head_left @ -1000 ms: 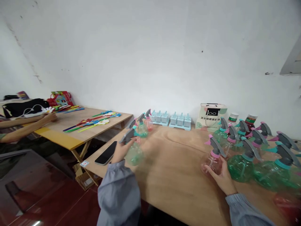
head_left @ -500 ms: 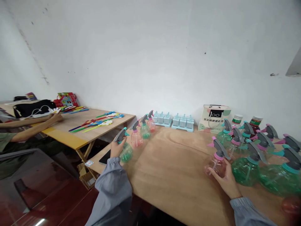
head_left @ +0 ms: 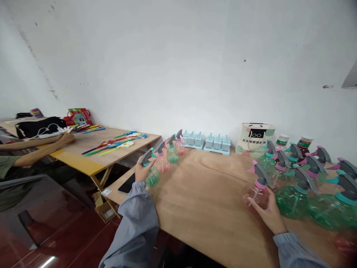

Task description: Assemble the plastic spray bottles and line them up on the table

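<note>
My left hand (head_left: 142, 170) is wrapped round the neck of a green spray bottle (head_left: 153, 177) with a grey and teal head, at the near left of the table. Behind it, a row of spray bottles runs back toward the wall: a pink one (head_left: 162, 163), a green one (head_left: 173, 155) and another pink one (head_left: 180, 147). On the right, my right hand (head_left: 269, 214) has its thumb and fingers round the body of a pink spray bottle (head_left: 255, 195). Beside that hand stands a larger-looking green spray bottle (head_left: 292, 203), among several others.
A black phone (head_left: 127, 184) lies by my left wrist. Light-blue ice-pop moulds (head_left: 217, 144) and a paper bag (head_left: 253, 138) stand along the wall, with lidded jars (head_left: 304, 144) nearby. Another person's hands (head_left: 65, 139) are at the left table (head_left: 92, 163), which bears colourful hand-shaped sticks (head_left: 119, 143).
My left hand has shifted slightly away from me with the green spray bottle, closer to the pink one in the row. My right hand stays on its pink spray bottle.
</note>
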The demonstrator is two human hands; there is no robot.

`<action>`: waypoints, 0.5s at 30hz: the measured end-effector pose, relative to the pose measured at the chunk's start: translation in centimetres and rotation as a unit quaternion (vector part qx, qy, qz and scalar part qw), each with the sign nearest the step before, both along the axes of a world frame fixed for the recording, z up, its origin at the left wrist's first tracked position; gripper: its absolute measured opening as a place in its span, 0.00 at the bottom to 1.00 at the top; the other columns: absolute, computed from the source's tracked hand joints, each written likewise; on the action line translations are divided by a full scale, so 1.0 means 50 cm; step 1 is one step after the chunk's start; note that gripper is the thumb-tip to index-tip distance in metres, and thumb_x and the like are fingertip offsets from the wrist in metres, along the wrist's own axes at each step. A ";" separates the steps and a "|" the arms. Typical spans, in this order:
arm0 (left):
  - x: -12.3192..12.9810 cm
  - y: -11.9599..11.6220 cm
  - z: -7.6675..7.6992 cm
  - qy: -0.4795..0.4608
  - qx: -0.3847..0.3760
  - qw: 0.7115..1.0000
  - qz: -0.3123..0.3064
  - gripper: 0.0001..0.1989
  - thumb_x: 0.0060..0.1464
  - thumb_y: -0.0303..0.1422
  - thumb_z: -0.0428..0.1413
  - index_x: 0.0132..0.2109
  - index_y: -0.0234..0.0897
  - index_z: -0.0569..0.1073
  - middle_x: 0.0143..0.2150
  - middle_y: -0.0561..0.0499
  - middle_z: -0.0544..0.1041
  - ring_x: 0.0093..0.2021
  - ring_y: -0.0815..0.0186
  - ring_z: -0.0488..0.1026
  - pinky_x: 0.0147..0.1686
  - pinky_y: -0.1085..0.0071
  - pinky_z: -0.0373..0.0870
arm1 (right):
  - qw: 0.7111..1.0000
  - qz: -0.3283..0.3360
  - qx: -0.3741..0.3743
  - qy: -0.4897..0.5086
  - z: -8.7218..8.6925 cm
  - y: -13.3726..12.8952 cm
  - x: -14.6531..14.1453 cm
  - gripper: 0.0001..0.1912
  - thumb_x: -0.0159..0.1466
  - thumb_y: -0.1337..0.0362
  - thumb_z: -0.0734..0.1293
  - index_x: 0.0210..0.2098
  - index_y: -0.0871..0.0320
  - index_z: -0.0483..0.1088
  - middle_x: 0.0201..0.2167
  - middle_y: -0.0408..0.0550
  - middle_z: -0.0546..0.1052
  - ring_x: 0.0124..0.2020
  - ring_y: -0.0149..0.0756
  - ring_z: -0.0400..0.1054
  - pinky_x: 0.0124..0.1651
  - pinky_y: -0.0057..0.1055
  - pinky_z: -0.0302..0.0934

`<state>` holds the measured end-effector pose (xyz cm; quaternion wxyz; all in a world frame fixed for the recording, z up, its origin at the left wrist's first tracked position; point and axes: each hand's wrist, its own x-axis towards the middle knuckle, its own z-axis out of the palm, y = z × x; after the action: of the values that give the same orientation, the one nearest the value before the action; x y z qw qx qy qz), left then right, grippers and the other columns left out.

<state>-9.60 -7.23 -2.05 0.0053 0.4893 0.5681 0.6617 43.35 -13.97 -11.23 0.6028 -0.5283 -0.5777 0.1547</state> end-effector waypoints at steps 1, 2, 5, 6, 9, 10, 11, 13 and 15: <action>-0.001 0.002 -0.001 -0.001 -0.001 1.000 0.002 0.28 0.43 0.51 0.63 0.42 0.32 0.76 0.38 0.45 0.80 0.39 0.59 0.76 0.45 0.63 0.74 | 1.000 -0.001 0.000 -0.003 -0.002 0.001 0.002 0.50 0.51 0.39 0.74 0.63 0.56 0.54 0.62 0.63 0.65 0.63 0.59 0.63 0.66 0.58 0.55; -0.002 0.003 -0.003 -0.004 0.000 1.000 0.004 0.29 0.43 0.53 0.62 0.43 0.32 0.75 0.38 0.46 0.79 0.39 0.60 0.76 0.45 0.64 0.74 | 1.000 -0.002 0.000 -0.006 -0.004 0.002 0.004 0.51 0.50 0.39 0.74 0.63 0.57 0.54 0.62 0.63 0.66 0.63 0.59 0.62 0.66 0.58 0.55; -0.004 0.004 -0.011 -0.026 0.012 1.000 0.002 0.32 0.48 0.58 0.56 0.46 0.32 0.73 0.41 0.44 0.79 0.42 0.58 0.77 0.46 0.64 0.73 | 1.000 -0.004 0.001 -0.014 -0.008 0.004 0.008 0.51 0.50 0.39 0.74 0.64 0.57 0.53 0.61 0.64 0.66 0.63 0.59 0.62 0.66 0.58 0.55; -0.004 0.003 -0.014 -0.034 0.020 0.999 0.002 0.33 0.51 0.59 0.53 0.48 0.33 0.71 0.44 0.43 0.78 0.43 0.57 0.78 0.46 0.63 0.73 | 1.000 -0.005 0.003 -0.017 -0.008 0.004 0.009 0.52 0.51 0.39 0.74 0.64 0.57 0.53 0.62 0.64 0.66 0.63 0.59 0.62 0.66 0.58 0.54; -0.001 -0.009 -0.022 -0.042 0.049 0.998 0.020 0.35 0.55 0.60 0.49 0.55 0.36 0.67 0.52 0.40 0.76 0.49 0.52 0.77 0.49 0.57 0.72 | 1.000 -0.008 0.009 -0.021 -0.006 0.004 0.006 0.52 0.51 0.38 0.73 0.65 0.57 0.53 0.62 0.63 0.65 0.63 0.60 0.62 0.66 0.59 0.54; 0.001 -0.014 -0.023 -0.042 0.069 0.996 0.041 0.35 0.55 0.60 0.48 0.56 0.38 0.65 0.54 0.40 0.75 0.52 0.50 0.76 0.51 0.55 0.71 | 1.000 -0.009 0.011 -0.020 -0.004 0.003 0.005 0.52 0.50 0.38 0.73 0.65 0.57 0.53 0.62 0.63 0.65 0.63 0.60 0.62 0.66 0.59 0.54; 0.004 -0.019 -0.023 -0.043 0.098 0.992 0.073 0.34 0.55 0.61 0.48 0.57 0.40 0.64 0.56 0.39 0.74 0.55 0.48 0.74 0.54 0.52 0.70 | 1.000 -0.009 0.011 -0.017 -0.002 0.002 0.003 0.52 0.50 0.38 0.73 0.64 0.57 0.54 0.62 0.64 0.65 0.62 0.60 0.63 0.65 0.58 0.55; 0.013 -0.028 -0.020 -0.051 0.172 0.970 0.165 0.34 0.55 0.62 0.46 0.58 0.43 0.63 0.61 0.38 0.69 0.61 0.45 0.68 0.57 0.47 0.66 | 1.000 -0.008 0.012 -0.013 0.000 0.000 -0.001 0.51 0.51 0.39 0.73 0.64 0.57 0.54 0.62 0.63 0.66 0.61 0.60 0.64 0.65 0.58 0.57; 0.033 -0.034 -0.014 -0.054 0.243 0.937 0.247 0.36 0.54 0.65 0.43 0.58 0.45 0.62 0.65 0.38 0.63 0.66 0.41 0.61 0.58 0.43 0.64 | 1.000 -0.008 0.015 -0.017 0.001 -0.002 -0.003 0.51 0.51 0.39 0.73 0.64 0.57 0.54 0.62 0.64 0.66 0.62 0.60 0.64 0.65 0.58 0.56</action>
<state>-7.95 -8.93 -2.75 -0.2466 0.2840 0.4918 0.7853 43.20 -14.07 -11.18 0.6020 -0.5265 -0.5856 0.1326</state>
